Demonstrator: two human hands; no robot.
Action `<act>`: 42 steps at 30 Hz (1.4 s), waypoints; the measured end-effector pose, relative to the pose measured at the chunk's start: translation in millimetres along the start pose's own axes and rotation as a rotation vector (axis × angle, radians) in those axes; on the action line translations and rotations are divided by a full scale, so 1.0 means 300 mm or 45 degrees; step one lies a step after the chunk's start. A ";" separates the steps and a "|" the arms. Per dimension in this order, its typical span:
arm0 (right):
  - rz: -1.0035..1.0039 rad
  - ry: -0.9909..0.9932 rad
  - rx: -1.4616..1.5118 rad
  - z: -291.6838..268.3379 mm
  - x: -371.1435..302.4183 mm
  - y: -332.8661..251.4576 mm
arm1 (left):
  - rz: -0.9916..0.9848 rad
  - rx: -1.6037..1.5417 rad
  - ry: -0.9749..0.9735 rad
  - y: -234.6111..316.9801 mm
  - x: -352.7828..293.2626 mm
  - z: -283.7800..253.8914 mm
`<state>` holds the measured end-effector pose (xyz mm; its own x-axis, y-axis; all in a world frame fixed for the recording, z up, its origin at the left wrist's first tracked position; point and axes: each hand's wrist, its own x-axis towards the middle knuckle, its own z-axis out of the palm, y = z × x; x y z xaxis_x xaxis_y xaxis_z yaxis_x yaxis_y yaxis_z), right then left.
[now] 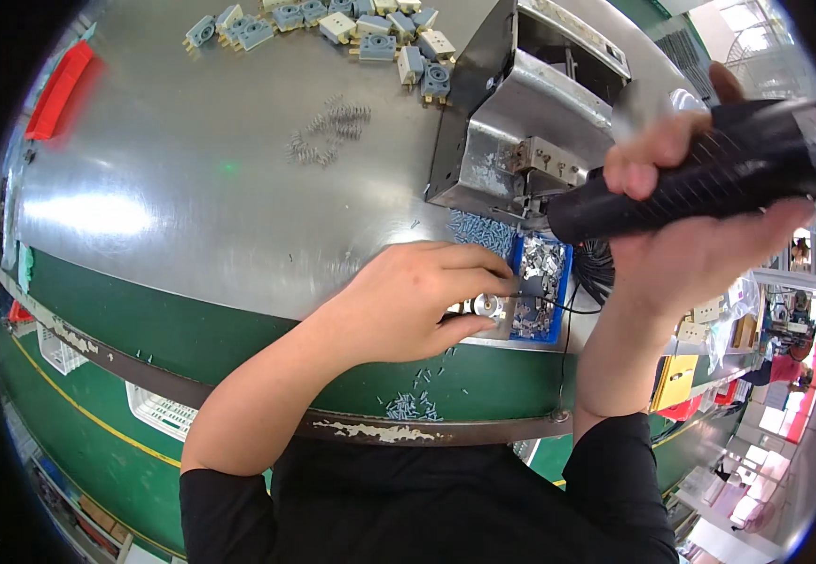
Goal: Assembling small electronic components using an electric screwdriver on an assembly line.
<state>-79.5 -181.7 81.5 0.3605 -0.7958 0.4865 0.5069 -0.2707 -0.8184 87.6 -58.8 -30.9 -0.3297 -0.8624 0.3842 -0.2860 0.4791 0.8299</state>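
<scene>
My right hand (657, 240) is wrapped round a thick black electric screwdriver (690, 174). The tool lies nearly level, its narrow end at the front of a metal screw feeder (535, 117); its bit is hard to make out. Left of a blue tray (561, 320), the fingers and thumb of my left hand (422, 301) pinch a small part with a round metal face (488, 305), partly covered by the fingers. Small shiny metal pieces (541, 268) fill the tray. A heap of bluish screws (480, 230) lies between my left hand and the feeder.
Grey and cream plug-like blocks (377, 47) crowd the far side of the metal table (192, 169). Loose springs (333, 127) lie nearer. More screws (413, 406) are scattered on the green strip by the table's edge. A red bin (60, 89) stands far left; black cable (594, 273) is coiled beside the tray.
</scene>
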 end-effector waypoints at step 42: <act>-0.108 -0.288 0.014 0.106 -0.228 0.004 | -0.007 0.027 0.039 -0.035 -0.025 0.023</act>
<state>-78.6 -110.4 57.0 0.4818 -0.6286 0.6105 0.5507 -0.3248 -0.7690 86.8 -56.3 -45.3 -0.3001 -0.8695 0.3924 -0.3067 0.4774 0.8234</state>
